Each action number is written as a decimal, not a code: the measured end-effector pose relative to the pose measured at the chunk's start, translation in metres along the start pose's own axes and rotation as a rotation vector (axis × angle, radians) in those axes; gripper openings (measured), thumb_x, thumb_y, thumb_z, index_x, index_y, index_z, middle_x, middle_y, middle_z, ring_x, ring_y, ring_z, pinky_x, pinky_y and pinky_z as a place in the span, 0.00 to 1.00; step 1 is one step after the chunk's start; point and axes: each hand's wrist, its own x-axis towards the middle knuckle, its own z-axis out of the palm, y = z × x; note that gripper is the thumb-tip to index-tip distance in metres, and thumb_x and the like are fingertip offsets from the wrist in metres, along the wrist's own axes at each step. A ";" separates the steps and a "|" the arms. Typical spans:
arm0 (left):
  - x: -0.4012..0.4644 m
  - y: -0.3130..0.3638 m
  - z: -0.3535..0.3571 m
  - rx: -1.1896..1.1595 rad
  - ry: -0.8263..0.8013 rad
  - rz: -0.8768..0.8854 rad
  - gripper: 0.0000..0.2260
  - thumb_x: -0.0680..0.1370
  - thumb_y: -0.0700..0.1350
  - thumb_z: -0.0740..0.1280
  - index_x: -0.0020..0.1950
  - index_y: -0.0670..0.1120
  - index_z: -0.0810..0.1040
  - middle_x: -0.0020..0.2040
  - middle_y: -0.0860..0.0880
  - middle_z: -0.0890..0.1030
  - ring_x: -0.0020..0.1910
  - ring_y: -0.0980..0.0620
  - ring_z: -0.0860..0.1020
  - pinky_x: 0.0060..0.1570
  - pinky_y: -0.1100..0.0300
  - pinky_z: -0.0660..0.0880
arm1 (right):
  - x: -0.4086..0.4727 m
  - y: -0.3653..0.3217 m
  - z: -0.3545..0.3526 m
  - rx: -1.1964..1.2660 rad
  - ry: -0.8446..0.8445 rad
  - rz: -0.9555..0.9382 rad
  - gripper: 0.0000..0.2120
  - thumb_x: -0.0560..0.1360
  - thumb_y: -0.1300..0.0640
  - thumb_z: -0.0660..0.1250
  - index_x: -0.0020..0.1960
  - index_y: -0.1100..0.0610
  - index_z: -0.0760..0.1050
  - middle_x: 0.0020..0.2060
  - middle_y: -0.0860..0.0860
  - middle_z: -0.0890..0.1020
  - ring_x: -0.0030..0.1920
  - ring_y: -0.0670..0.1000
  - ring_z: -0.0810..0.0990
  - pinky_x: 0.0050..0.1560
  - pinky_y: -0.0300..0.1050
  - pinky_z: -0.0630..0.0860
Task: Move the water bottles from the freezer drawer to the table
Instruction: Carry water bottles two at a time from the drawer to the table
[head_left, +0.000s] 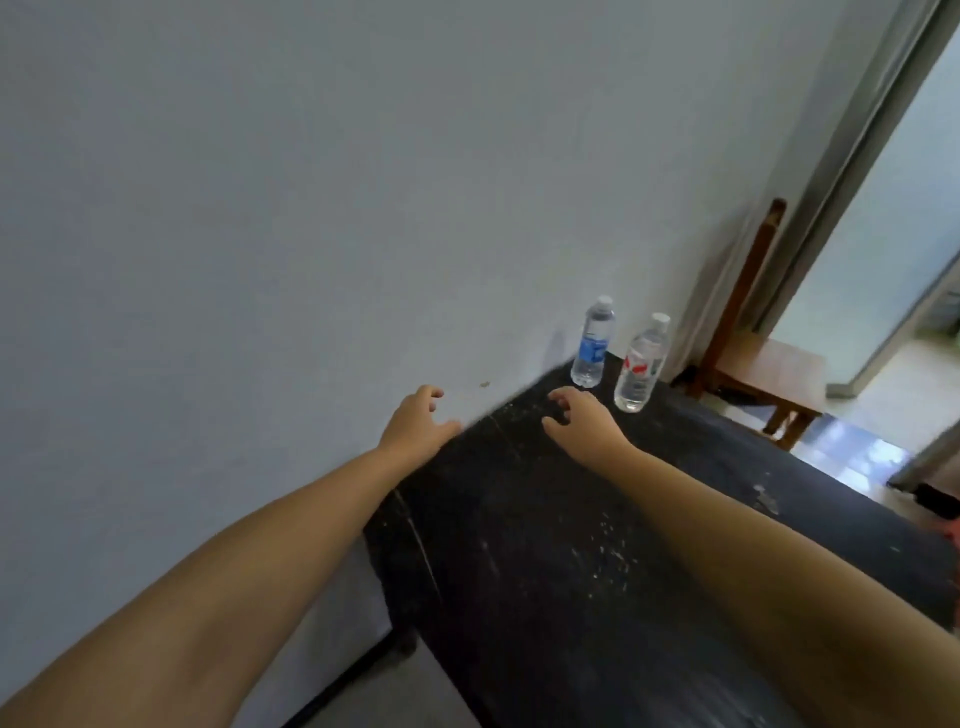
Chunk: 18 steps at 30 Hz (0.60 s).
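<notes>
Standing upright at the dark desk's far corner, the blue-labelled bottle and red-labelled bottle are delivered (both look steady), so the left hand and right hand, fingers spread and empty, should draw back without brushing them.

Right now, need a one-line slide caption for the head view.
Two water bottles, blue-labelled and red-labelled, stand upright on the dark table; left hand and right hand open, empty.
</notes>
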 end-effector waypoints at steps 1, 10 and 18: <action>-0.017 -0.016 -0.020 -0.006 0.054 -0.034 0.24 0.76 0.47 0.68 0.69 0.43 0.67 0.65 0.41 0.73 0.62 0.44 0.74 0.59 0.53 0.71 | -0.005 -0.022 0.011 -0.019 -0.043 -0.068 0.23 0.77 0.53 0.66 0.69 0.56 0.68 0.66 0.57 0.72 0.62 0.56 0.76 0.64 0.50 0.73; -0.182 -0.132 -0.144 -0.027 0.422 -0.302 0.24 0.76 0.49 0.68 0.69 0.45 0.66 0.64 0.42 0.73 0.60 0.44 0.75 0.59 0.52 0.72 | -0.071 -0.182 0.113 -0.178 -0.293 -0.537 0.17 0.79 0.52 0.62 0.65 0.55 0.72 0.64 0.54 0.72 0.58 0.55 0.77 0.61 0.49 0.73; -0.362 -0.206 -0.191 0.010 0.584 -0.498 0.23 0.76 0.49 0.68 0.69 0.45 0.66 0.62 0.43 0.74 0.59 0.45 0.75 0.57 0.53 0.72 | -0.192 -0.267 0.197 -0.201 -0.436 -0.767 0.16 0.79 0.52 0.62 0.64 0.56 0.73 0.64 0.55 0.72 0.60 0.55 0.76 0.61 0.50 0.73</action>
